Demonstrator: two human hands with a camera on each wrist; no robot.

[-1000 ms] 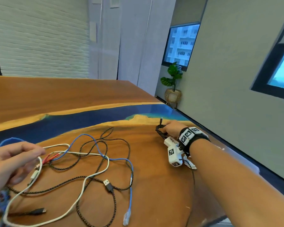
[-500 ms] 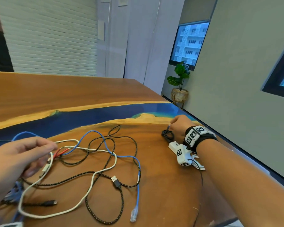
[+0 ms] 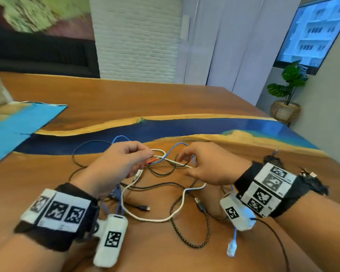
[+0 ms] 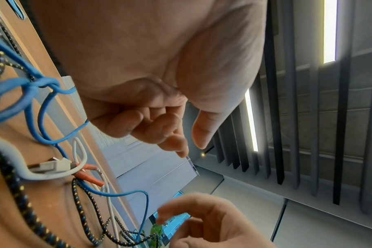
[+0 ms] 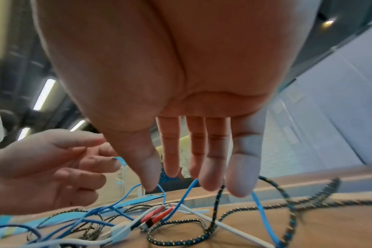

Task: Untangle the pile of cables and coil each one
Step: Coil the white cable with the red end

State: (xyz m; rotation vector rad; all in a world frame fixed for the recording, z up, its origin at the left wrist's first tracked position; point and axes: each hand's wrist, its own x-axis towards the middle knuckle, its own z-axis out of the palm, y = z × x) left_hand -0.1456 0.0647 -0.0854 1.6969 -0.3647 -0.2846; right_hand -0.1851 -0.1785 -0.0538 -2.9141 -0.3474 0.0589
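Note:
A tangle of cables lies on the wooden table (image 3: 126, 99) in the head view. It holds a white cable (image 3: 145, 218), a blue cable (image 3: 171, 152) with a clear plug (image 3: 232, 248), a black braided cable (image 3: 194, 245) and two red sleeves (image 3: 152, 160). My left hand (image 3: 143, 156) hovers over the knot with loosely curled fingers; the left wrist view shows nothing between its fingers (image 4: 181, 147). My right hand (image 3: 185, 163) reaches in from the right. Its fingers (image 5: 210, 176) are straight above the blue cable (image 5: 187, 191) and red sleeves (image 5: 157, 213).
A small coiled black cable (image 3: 271, 160) lies behind my right wristband, near the table's right edge. A blue resin strip (image 3: 185, 128) crosses the table beyond the tangle. A thin black cable (image 3: 75, 154) loops out left. A potted plant (image 3: 285, 110) stands on the floor.
My right hand has left the coiled black cable at the right and come back to the tangle. My left hand has moved in over the knot. The head view has turned left and down.

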